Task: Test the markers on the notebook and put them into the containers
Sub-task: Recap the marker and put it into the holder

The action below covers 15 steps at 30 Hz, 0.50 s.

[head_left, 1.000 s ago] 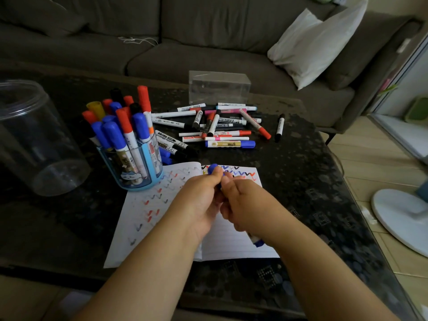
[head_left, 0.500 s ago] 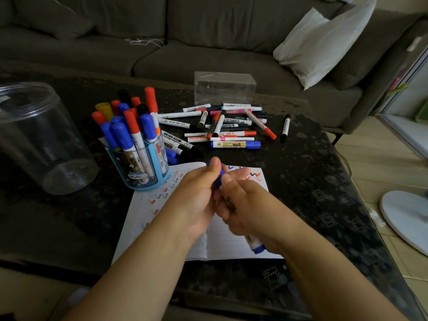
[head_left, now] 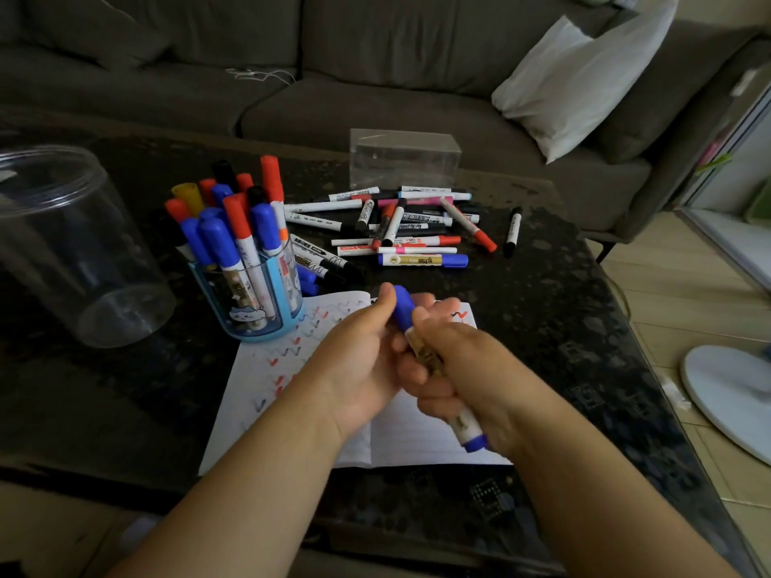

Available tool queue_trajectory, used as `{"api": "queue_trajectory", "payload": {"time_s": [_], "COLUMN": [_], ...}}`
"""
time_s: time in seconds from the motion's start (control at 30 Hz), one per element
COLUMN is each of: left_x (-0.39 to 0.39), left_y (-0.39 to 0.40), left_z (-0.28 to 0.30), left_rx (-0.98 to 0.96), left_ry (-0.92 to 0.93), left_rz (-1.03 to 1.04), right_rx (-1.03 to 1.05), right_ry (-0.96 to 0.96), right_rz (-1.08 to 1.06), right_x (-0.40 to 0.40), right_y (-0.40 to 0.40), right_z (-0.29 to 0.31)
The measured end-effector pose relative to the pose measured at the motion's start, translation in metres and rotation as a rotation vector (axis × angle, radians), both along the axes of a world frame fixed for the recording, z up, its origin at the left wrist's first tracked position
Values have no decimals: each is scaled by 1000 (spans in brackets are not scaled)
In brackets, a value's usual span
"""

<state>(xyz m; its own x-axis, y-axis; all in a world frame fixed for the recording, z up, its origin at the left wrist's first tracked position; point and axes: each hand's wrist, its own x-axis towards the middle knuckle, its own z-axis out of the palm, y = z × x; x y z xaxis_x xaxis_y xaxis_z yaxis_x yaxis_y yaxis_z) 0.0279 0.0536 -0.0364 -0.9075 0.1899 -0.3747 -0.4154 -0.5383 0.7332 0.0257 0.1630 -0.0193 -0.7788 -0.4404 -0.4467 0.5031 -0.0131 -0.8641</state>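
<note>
My right hand [head_left: 471, 369] is wrapped around the barrel of a blue-capped marker with a white and gold label [head_left: 421, 352], fingers curled tight on it, blue end plug poking out below my palm. My left hand [head_left: 367, 360] pinches the blue cap at the top end between thumb and fingers; cap looks seated on the barrel, can't tell if fully. Marker is held tilted in the air over the open white lined notebook [head_left: 400, 435], which lies flat on the dark speckled table [head_left: 563, 310] and carries rows of red, blue and black zigzag test marks. Just beyond the notebook's left page stands a blue plastic pen cup with clear front [head_left: 250, 302], packed with upright markers, caps blue, red, black, one yellow. Behind the notebook, a loose pile of mixed markers [head_left: 409, 227] lies on the table; one black-capped marker [head_left: 512, 231] sits apart at the pile's right. Large clear cylindrical plastic jar [head_left: 75, 252] stands at far left. Clear rectangular plastic box [head_left: 404, 158] sits behind the pile, near the table's far edge. Grey sofa [head_left: 375, 56] with white cushion [head_left: 584, 77] beyond.
</note>
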Motion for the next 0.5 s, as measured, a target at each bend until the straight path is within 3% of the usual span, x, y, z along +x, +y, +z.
{"api": "queue_trajectory", "payload": {"time_s": [0.1, 0.2, 0.3, 0.4, 0.5], "left_x": [6, 13, 17, 26, 37], "left_y": [-6, -7, 2, 12, 25], "left_z": [3, 7, 13, 18, 20], "left_rx": [109, 120, -65, -296, -376], "left_ry": [76, 79, 19, -64, -98], "left_rz": [-23, -7, 19, 61, 66], "right_rx": [-463, -547, -439, -150, 174], "right_ry": [-338, -402, -361, -165, 33], "right_rz": [17, 39, -39, -89, -73], "right_x": [3, 12, 20, 33, 49], "right_y": [3, 0, -1, -3, 0], "right_z": [5, 9, 8, 3, 10]}}
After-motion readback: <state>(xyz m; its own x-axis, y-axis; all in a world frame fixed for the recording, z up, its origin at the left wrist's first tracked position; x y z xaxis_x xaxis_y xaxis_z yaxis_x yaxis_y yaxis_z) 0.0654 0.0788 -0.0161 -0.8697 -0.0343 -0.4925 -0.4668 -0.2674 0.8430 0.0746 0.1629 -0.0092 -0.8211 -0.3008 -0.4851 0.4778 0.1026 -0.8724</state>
